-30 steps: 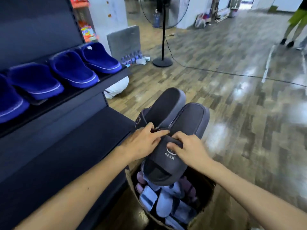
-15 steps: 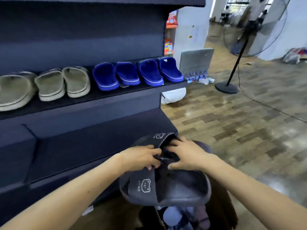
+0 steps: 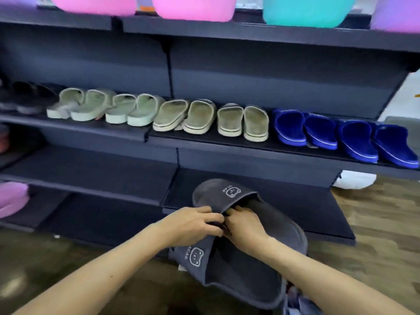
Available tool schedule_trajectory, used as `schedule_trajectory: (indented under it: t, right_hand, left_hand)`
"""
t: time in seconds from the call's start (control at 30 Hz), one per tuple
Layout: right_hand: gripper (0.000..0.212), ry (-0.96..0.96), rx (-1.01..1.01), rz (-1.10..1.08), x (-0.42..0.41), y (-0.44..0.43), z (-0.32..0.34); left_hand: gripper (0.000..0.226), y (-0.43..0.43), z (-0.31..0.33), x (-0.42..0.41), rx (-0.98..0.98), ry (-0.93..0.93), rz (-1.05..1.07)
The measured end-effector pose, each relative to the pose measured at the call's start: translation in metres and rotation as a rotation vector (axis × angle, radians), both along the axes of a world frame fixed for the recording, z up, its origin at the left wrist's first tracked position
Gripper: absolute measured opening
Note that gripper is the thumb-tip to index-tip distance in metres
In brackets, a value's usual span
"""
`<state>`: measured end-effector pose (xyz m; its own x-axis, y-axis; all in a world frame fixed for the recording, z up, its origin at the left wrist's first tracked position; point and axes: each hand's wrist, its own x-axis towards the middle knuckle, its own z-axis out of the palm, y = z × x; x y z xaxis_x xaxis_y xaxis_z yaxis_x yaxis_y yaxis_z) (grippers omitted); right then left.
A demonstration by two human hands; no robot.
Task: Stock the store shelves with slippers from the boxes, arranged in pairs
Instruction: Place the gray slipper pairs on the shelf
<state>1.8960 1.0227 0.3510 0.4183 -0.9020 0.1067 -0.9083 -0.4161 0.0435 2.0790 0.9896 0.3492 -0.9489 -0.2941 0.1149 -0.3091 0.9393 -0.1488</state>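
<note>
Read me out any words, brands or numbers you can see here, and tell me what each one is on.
"BEAR": sideways on the strap of the nearer grey slipper, beside a bear face.
"BEAR", probably: upside down on the strap of the farther grey slipper; too small and blurred to be sure.
Slippers on the shelf: no readable text.

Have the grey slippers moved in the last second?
Yes. The grey slippers moved left from beyond the end of the lower shelf and are now held in front of it.
</note>
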Motion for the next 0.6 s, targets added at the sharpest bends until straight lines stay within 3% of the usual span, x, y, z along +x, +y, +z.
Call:
schedule_trajectory:
  t: [0.07,0.2,0.33,0.43,0.5,0.6]
  right_hand:
    - [0.037,-0.007,-0.035,0.026,0.051,-0.013,0.0]
    - [0.019,-0.131,0.003,0.131,0.157,-0.04,-0.003]
    - [0.029,-0.311,0.113,0.059,0.258,-0.07,-0.005]
    - [0.029,-0.344,0.131,0.138,0.329,-0.084,-0.004]
    - [0.029,-0.305,0.126,0.217,0.374,-0.094,-0.002]
    - [0.031,-0.214,0.126,0.288,0.43,-0.11,0.007]
  left_hand:
    - [0.039,-0.003,-0.005,0.053,-0.03,0.04,0.064]
    - [0.034,0.004,-0.01,0.171,-0.007,0.187,0.222]
    - [0.029,0.023,-0.023,0.283,0.011,0.287,0.49]
    - [0.071,0.033,-0.016,0.333,0.137,0.284,0.995]
    - [0.092,0.032,-0.018,0.361,0.344,0.313,1.306]
    - [0.099,0.022,-0.019,0.4,0.417,0.352,1.459]
